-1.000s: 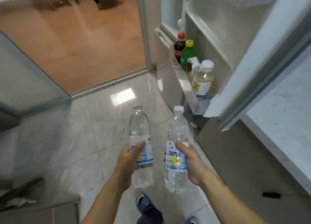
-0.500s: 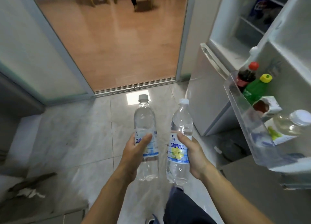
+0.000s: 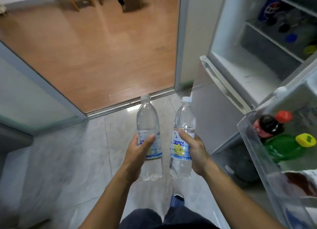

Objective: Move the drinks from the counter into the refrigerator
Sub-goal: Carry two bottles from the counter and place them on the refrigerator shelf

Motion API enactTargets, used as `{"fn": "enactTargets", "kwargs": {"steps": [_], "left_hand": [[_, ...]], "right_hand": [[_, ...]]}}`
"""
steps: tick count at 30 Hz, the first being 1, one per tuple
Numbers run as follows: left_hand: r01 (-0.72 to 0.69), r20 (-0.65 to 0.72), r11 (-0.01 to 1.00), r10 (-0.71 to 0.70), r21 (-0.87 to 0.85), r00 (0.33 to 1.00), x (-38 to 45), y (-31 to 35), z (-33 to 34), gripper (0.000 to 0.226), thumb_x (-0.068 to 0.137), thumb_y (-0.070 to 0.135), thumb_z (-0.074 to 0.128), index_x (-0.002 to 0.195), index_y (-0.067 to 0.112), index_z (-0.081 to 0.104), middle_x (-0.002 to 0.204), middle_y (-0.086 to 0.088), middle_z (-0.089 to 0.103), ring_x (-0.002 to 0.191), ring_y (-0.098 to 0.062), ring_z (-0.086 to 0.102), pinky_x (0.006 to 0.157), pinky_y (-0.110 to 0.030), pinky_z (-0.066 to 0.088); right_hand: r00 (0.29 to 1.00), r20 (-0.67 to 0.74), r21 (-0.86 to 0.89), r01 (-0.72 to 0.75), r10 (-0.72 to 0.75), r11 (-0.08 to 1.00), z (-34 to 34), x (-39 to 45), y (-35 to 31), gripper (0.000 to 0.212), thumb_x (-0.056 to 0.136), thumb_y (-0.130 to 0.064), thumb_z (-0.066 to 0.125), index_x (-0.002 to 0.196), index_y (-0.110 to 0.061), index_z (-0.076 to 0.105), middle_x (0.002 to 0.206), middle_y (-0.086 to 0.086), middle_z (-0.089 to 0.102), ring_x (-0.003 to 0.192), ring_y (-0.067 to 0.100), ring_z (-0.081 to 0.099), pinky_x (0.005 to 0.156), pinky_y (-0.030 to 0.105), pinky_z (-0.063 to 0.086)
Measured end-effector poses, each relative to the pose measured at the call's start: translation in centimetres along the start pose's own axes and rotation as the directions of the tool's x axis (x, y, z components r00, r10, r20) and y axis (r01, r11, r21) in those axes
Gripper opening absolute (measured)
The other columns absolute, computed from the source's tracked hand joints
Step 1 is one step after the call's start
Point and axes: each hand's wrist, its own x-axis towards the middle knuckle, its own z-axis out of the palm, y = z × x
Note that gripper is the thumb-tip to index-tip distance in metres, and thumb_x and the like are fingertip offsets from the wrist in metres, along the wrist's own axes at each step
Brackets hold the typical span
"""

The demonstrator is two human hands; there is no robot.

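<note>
The left hand (image 3: 137,153) grips 1 clear bottle (image 3: 149,125) around its blue-and-white label, upright over the tiled floor (image 3: 68,160). The right hand (image 3: 195,153) grips a second bottle (image 3: 183,122) beside it; its blurred label shows a yellow motif, print unreadable. The open refrigerator (image 3: 240,70) stands right; its door shelf (image 3: 257,153) holds dark and green bottles, partly cut off.

Two clear plastic water bottles are standing nearly upright, side by side and just apart, above the tiled floor. The left bottle (image 3: 148,136), grey-capped, is wearing a blue and white label. The right bottle (image 3: 183,137), white-capped, is showing a label with a yellow picture and is leaning slightly right, toward the open refrigerator (image 3: 240,60).
</note>
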Motion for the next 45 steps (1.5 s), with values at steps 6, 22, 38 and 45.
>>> {"fn": "enactTargets", "kwargs": {"steps": [6,22,38,45], "left_hand": [[0.031,0.083,0.999,-0.03,-0.01,0.996,8.7,3.7,0.9,0.04,0.084,0.036,0.066,0.118,0.016,0.056,0.098,-0.006,0.076,0.087,-0.024,0.075,0.065,-0.028,0.059],[0.018,0.486,0.998,-0.048,0.065,0.873,33.0,15.0,3.2,0.024,0.089,0.027,0.069,0.113,0.023,0.065,0.102,-0.005,0.076,0.091,-0.024,0.074,0.077,-0.039,0.059],[-0.116,0.782,0.991,0.026,0.059,0.623,39.4,27.5,24.8,0.026,0.084,0.039,0.073,0.104,0.024,0.068,0.086,-0.006,0.072,0.071,-0.024,0.069,0.061,-0.037,0.055],[-0.159,0.84,0.986,0.048,0.046,0.541,41.0,31.8,33.2,0.034,0.073,0.045,0.074,0.105,0.034,0.07,0.099,0.0,0.077,0.088,-0.02,0.075,0.063,-0.032,0.058]], "right_hand": [[0.995,-0.096,0.043,0.008,-0.004,0.999,-0.3,6.4,-3.8,0.057,0.078,-0.052,0.07,0.118,-0.012,0.065,0.109,0.018,0.073,0.099,0.038,0.071,0.088,0.053,0.058],[0.785,-0.617,0.163,0.192,-0.052,0.968,3.3,21.0,-13.5,0.042,0.079,-0.04,0.079,0.108,-0.012,0.07,0.093,0.013,0.077,0.08,0.026,0.076,0.061,0.031,0.059],[0.493,-0.846,0.135,0.568,-0.205,0.812,-8.3,22.1,-27.4,0.04,0.074,-0.044,0.077,0.105,-0.02,0.069,0.097,0.012,0.077,0.086,0.032,0.075,0.068,0.044,0.062],[0.348,-0.905,0.056,0.667,-0.244,0.743,-14.7,22.0,-33.0,0.036,0.088,-0.022,0.072,0.121,-0.019,0.057,0.102,0.006,0.076,0.085,0.02,0.075,0.065,0.034,0.059]]}}
